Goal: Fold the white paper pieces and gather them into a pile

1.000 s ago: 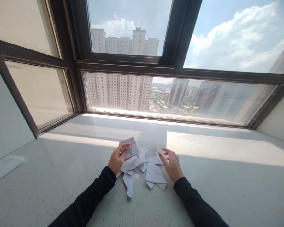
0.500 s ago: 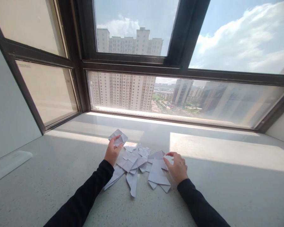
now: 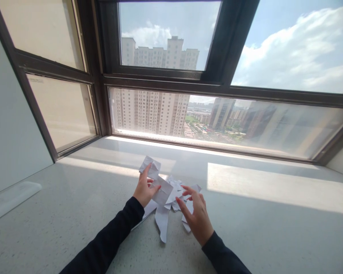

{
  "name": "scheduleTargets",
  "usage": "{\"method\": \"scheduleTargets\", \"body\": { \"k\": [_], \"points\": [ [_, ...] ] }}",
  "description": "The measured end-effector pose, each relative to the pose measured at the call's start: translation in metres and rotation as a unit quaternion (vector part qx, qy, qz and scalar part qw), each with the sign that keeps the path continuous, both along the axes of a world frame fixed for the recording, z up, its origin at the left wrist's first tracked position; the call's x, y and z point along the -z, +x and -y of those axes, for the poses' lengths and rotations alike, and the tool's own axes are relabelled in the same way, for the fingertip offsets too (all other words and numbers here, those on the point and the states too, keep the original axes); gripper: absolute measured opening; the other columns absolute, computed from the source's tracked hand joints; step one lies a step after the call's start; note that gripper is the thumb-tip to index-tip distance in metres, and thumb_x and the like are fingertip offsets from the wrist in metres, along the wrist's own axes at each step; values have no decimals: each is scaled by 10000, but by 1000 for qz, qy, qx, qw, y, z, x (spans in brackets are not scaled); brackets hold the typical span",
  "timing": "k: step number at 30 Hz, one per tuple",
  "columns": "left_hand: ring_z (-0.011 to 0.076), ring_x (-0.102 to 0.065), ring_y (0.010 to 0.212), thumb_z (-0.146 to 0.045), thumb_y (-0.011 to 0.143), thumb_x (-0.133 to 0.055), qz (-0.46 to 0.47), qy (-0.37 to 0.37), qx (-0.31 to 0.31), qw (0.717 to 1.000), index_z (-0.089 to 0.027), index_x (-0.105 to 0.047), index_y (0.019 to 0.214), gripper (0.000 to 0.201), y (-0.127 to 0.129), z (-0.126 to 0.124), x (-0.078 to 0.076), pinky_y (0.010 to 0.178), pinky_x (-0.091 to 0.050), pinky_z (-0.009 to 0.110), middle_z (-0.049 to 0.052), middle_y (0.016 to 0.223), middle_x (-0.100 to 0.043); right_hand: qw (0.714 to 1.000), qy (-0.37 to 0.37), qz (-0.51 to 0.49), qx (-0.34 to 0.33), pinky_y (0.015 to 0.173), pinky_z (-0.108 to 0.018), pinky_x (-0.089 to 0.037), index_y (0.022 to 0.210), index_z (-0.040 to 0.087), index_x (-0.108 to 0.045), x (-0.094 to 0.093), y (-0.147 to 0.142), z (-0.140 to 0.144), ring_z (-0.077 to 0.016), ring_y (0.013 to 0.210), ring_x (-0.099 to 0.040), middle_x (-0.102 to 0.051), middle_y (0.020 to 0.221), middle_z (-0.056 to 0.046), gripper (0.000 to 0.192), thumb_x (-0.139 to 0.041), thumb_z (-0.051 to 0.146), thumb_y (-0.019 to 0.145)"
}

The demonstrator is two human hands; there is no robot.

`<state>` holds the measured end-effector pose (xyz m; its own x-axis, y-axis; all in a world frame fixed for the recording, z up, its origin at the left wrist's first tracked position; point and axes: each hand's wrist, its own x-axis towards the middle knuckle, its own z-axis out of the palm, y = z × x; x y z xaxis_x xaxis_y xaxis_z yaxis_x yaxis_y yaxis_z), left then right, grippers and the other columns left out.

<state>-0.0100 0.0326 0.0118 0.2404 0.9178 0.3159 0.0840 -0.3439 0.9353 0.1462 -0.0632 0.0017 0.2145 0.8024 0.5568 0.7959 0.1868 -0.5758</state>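
1. Head view, with 12 o'clock towards the window (image 3: 165, 81) and the dial centred on the heap of folded white paper (image 3: 175, 187), which lies on the speckled sill (image 3: 60, 209).
2. The left hand (image 3: 143, 190) is at 9 o'clock, thumb and index finger spread. Its index finger lies across an upper square (image 3: 155, 169) of creased paper, between 10 and 11 o'clock; its thumb reaches onto a lower square (image 3: 165, 192) over the heap's 9 o'clock side. The fingers underneath are hidden, so I cannot tell whether it grips either one.
3. The right hand (image 3: 198, 215) is at 4 o'clock, thumb and fingers apart with nothing between them. It covers part of the heap; contact with the paper is hard to judge.
4. A curled strip (image 3: 162, 224) points to 7 o'clock, its top end hidden under the lower square. Another sheet (image 3: 186, 225) shows at 5 o'clock, partly behind the right hand.
5. Well off at 9 o'clock, a pale slab (image 3: 15, 199), perhaps plastic, is cut off by the picture's edge. Both dark sleeves (image 3: 103, 247) run out at the bottom.
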Motion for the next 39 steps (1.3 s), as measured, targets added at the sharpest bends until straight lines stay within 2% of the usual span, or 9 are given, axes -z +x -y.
{"method": "scheduleTargets", "body": {
  "k": [3, 6, 13, 17, 21, 25, 31, 36, 39],
  "points": [
    [142, -502, 758, -230, 596, -623, 72, -5, 82, 994, -249, -167, 1251, 799, 7, 11, -6, 689, -441, 301, 91, 1137, -408, 998, -21, -63, -14, 659, -310, -391, 1028, 204, -458, 2, -4, 1, -171, 698, -493, -570, 802, -36, 417, -491, 438, 684],
    [159, -512, 799, -240, 610, -623, 76, -6, 147, 986, -235, -174, 1252, 783, 13, 23, -8, 725, -433, 313, 101, 1157, -419, 993, -40, -106, -16, 608, -282, -392, 794, 190, -562, 5, 1, -1, -158, 647, -493, -561, 685, -20, 284, -508, 438, 667],
    [209, -451, 988, -291, 743, -461, 76, 4, 117, 990, -155, -463, 1052, 338, 7, 16, -7, 863, -352, 360, 79, 1070, -502, 936, 2, -346, -61, 531, -254, -418, 786, 178, -516, -1, 22, -2, -153, 615, -530, -598, 678, -25, 259, -498, 416, 685],
    [168, -527, 818, -271, 713, -500, 93, -56, 206, 972, -196, -323, 1175, 500, 12, 19, -1, 734, -440, 315, 73, 1025, -511, 915, 8, -394, -79, 503, -249, -438, 807, 178, -503, -8, 21, 3, -151, 592, -549, -618, 693, -30, 271, -519, 413, 674],
    [130, -530, 738, -221, 697, -521, 104, -84, 309, 942, -265, -42, 1268, 746, 22, 37, 4, 684, -443, 286, 81, 1049, -488, 931, -20, -354, -84, 480, -255, -444, 826, 172, -498, -8, 12, 5, -167, 595, -564, -621, 698, -44, 308, -515, 437, 668],
    [134, -524, 736, -153, 635, -557, 118, -114, 358, 919, -280, 4, 1267, 855, 26, 45, 5, 647, -433, 267, 94, 1110, -442, 944, -27, -323, -65, 467, -244, -439, 794, 181, -483, -2, 7, 4, -161, 571, -565, -607, 639, -23, 291, -511, 442, 668],
    [181, -502, 881, -236, 699, -519, 127, -115, 345, 923, -257, -16, 1269, 760, 28, 47, 6, 782, -394, 329, 92, 1149, -414, 952, -50, -297, -52, 432, -242, -407, 703, 185, -457, 2, 6, 3, -133, 474, -509, -565, 551, -1, 250, -501, 430, 675],
    [201, -422, 1024, -225, 743, -462, 61, -20, 270, 961, -192, -74, 1275, 659, 29, 51, 9, 901, -309, 327, 104, 1165, -409, 982, 9, -184, 44, 552, -277, -411, 859, 175, -508, 1, 8, 1, -154, 647, -504, -574, 827, -58, 352, -566, 418, 611],
    [205, -411, 1040, -192, 745, -448, 33, 9, 253, 967, -188, -65, 1276, 654, 29, 51, 10, 884, -334, 325, 112, 1168, -393, 978, -66, -198, -25, 534, -272, -404, 765, 158, -562, -3, 20, -5, -161, 626, -513, -596, 740, -54, 326, -554, 443, 607]
  ]
}}
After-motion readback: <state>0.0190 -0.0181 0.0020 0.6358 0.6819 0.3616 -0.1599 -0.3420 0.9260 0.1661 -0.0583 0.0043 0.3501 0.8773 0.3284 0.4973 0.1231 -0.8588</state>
